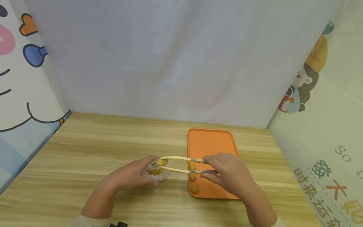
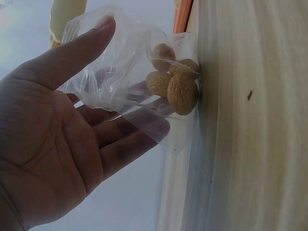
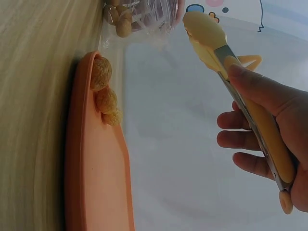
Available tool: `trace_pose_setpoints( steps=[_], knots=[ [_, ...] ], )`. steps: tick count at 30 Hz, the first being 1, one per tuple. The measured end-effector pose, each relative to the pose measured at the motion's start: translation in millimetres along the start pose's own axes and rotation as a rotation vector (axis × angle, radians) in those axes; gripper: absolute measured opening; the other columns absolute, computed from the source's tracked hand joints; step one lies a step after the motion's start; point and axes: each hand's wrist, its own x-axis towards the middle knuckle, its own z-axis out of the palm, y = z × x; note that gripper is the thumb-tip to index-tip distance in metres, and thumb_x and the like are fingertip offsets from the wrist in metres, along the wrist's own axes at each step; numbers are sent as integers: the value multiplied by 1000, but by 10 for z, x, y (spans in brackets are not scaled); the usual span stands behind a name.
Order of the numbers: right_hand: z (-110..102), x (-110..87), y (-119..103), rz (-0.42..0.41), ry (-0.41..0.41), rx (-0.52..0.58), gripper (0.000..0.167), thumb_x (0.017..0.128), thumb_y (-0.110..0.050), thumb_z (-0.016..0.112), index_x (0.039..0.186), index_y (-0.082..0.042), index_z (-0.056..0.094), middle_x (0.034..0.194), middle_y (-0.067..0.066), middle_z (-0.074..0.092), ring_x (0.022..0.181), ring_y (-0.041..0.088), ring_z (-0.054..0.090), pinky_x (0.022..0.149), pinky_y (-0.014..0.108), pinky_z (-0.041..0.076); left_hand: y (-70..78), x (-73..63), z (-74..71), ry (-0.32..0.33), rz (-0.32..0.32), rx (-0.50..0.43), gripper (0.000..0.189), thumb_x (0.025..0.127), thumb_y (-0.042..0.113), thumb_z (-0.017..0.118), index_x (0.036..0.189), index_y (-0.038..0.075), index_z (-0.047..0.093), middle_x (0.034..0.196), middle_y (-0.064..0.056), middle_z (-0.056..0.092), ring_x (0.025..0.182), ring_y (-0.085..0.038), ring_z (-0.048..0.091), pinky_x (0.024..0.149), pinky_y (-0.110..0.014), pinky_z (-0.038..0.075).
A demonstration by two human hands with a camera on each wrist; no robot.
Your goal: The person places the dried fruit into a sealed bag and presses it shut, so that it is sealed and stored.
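Note:
My left hand holds a clear plastic bag by its mouth, with the thumb across the front and fingers behind. Several tan, wrinkled round balls lie at the bottom of the bag, close over the table. In my right hand is a pair of tongs with pale yellow tips and metal arms. The tong tips reach left to the bag's mouth, and a yellowish ball shows between them in the head view. In the right wrist view, the tips hide whatever is between them.
An orange tray lies on the wood-patterned table, under and beyond my right hand. Three balls sit in a row along its left edge. A pale curtain stands behind the table, with printed cloths at both sides.

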Motion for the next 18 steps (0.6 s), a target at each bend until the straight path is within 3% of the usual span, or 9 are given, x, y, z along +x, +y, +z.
trace_pose_setpoints(
  steps=[6, 13, 18],
  knots=[
    [39, 5, -8, -12, -8, -14, 44, 74, -46, 81, 103, -15, 70, 86, -8, 71, 69, 9, 63, 63, 30, 52, 6, 6, 3, -5, -2, 1, 83, 79, 47, 79, 147, 25, 38, 135, -1, 56, 123, -21, 53, 103, -52, 41],
    [61, 13, -15, -7, -34, -13, 50, 73, -49, 81, 107, -15, 68, 86, -8, 70, 66, 7, 61, 60, 27, 51, 8, 28, -4, -31, -17, -29, 82, 79, 42, 80, 148, 31, 36, 119, 2, 59, 103, -17, 56, 91, -46, 45],
    [44, -12, -6, 34, -63, 14, 62, 74, -54, 80, 118, -12, 65, 93, -4, 70, 74, 11, 65, 65, 30, 54, -11, 46, 2, -34, -8, -35, 81, 79, 40, 81, 147, 29, 39, 122, 1, 58, 105, -17, 55, 91, -46, 45]
  ],
)
